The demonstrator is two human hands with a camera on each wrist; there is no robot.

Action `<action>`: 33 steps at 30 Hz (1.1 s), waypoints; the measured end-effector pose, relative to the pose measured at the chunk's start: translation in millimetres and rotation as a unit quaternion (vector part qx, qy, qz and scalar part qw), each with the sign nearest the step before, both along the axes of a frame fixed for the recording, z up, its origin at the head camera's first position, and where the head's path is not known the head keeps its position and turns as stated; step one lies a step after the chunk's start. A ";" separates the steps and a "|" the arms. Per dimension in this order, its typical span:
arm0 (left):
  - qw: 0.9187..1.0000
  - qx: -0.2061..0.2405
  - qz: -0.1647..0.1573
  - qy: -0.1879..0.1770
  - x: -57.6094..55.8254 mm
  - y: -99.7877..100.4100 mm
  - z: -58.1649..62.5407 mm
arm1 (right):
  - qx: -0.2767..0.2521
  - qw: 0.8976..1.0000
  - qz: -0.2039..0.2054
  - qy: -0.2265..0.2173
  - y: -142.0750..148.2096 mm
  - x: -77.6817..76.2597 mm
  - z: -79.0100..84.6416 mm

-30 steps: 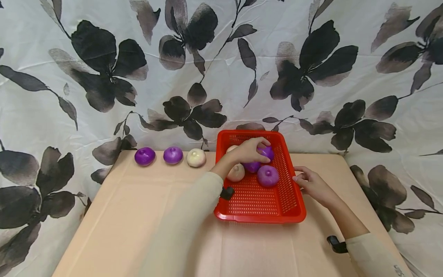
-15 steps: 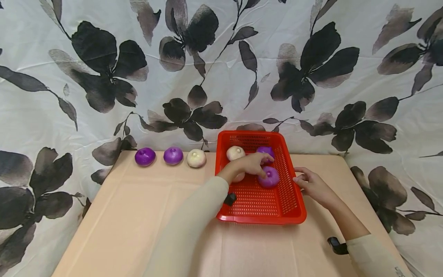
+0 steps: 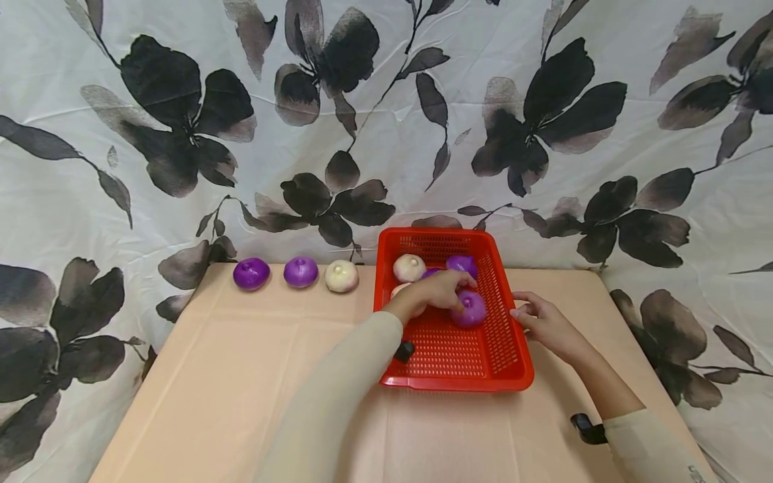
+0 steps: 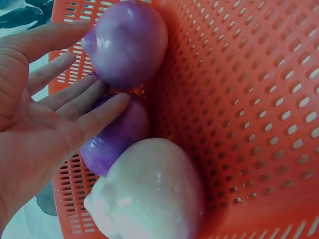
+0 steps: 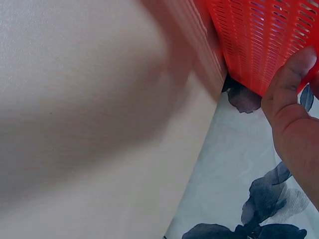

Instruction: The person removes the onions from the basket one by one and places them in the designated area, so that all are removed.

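HEAD: I judge the work partway, two purple onions [image 3: 251, 274] and a white onion [image 3: 341, 276] lined up on the tabletop [image 3: 241, 382], five more visible inside the red basket [image 3: 459, 384] | LEFT WRIST: my left grip [image 4: 47, 119] has fingers spread, nothing grasped, thumb by the nub of the near purple onion [image 4: 129, 45] | RIGHT WRIST: my right grip [image 5: 298, 117] touches the basket's outer wall, fingers fairly straight

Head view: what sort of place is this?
Likely a staged tabletop recording setup, though I can't be sure: a floral cloth backs a plain peach-coloured table, a red basket holds onion-like bulbs, and a black device shows near each wrist.
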State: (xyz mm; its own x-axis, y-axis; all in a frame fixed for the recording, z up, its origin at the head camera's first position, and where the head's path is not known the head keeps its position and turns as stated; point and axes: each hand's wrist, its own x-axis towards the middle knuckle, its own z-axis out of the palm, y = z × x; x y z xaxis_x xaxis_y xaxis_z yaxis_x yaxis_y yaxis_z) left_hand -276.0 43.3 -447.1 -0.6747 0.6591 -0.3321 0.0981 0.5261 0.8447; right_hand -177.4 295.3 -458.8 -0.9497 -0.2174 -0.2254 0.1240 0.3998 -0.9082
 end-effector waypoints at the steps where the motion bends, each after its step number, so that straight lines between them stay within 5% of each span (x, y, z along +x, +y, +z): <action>1: 1.000 0.001 -0.001 0.005 -0.4 0.2 -1.2 | 0.000 1.000 0.000 0.001 0.2 -0.1 -0.2; 15: 0.987 -0.065 -0.073 0.125 -2.4 11.4 -12.0 | 0.006 1.000 -0.001 0.000 0.3 -1.2 0.1; 26: 0.977 -0.088 -0.107 0.164 3.6 14.4 -13.6 | 0.014 1.000 -0.003 0.004 -0.9 0.0 1.4; 33: 0.979 -0.088 -0.117 0.139 7.7 14.5 -15.4 | 0.013 1.000 -0.001 0.007 -0.5 -0.3 0.2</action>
